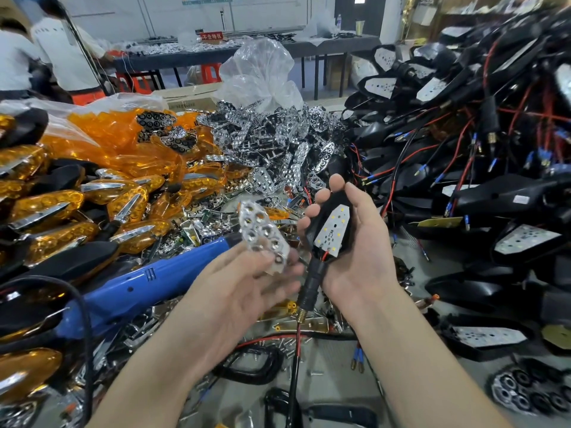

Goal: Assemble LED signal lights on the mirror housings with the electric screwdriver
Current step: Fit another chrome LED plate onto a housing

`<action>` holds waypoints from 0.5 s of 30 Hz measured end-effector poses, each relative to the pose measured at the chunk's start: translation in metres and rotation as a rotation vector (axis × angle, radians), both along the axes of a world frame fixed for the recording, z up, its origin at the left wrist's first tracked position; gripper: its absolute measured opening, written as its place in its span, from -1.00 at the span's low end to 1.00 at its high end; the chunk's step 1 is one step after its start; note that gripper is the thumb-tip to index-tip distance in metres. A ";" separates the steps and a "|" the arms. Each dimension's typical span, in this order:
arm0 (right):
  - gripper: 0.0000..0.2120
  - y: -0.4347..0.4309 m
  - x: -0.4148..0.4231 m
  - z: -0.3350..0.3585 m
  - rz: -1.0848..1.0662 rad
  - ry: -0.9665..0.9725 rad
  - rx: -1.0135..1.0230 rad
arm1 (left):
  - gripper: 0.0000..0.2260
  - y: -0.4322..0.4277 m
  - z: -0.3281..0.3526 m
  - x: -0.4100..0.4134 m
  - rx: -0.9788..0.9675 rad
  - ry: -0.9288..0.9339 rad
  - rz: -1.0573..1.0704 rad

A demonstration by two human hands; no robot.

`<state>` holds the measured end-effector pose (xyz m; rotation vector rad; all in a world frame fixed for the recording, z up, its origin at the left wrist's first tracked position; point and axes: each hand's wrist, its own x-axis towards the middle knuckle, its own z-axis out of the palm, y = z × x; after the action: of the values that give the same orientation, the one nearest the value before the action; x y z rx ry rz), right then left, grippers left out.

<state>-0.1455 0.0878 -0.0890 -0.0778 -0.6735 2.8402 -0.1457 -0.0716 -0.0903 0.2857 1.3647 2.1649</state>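
My right hand (pixel 358 242) grips a black signal light housing (pixel 321 223) whose white LED board (pixel 332 231) faces up; its black stem and red wire hang down below the palm. My left hand (pixel 247 282) pinches a chrome reflector plate (pixel 262 237) with several round cups, held just left of the housing and blurred. The blue electric screwdriver (pixel 148 285) lies on the bench under my left forearm, its tip pointing toward the reflector, with a black cable curling off its rear.
Finished amber lights (pixel 46 205) pile up at the left, amber lenses (pixel 123 140) behind them. A heap of chrome reflectors (pixel 272 143) sits at centre back under a clear bag. Black housings with wires (pixel 479 149) fill the right. Loose screws (pixel 287 344) scatter near me. People stand far left.
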 end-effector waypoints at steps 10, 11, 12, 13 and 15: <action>-0.84 0.017 -0.002 0.005 -0.165 -0.014 -0.077 | -0.89 -0.004 0.019 -0.002 -0.149 0.271 0.238; -0.92 0.017 -0.002 0.004 -0.172 -0.020 -0.072 | -0.79 -0.006 0.019 -0.003 -0.223 0.286 0.276; -0.94 0.017 -0.001 0.004 -0.175 -0.019 -0.076 | -0.69 -0.007 0.018 -0.002 -0.306 0.302 0.286; -0.87 0.016 -0.002 0.003 -0.172 -0.012 -0.083 | -0.65 -0.008 0.019 0.001 -0.379 0.314 0.272; -0.77 0.017 -0.002 0.003 -0.164 0.001 -0.096 | -0.72 -0.008 0.019 0.010 -0.529 0.336 0.209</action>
<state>-0.1471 0.1045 -0.0864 -0.1404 -0.5059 2.7125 -0.1353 -0.0799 -0.0709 0.3181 2.1787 1.8720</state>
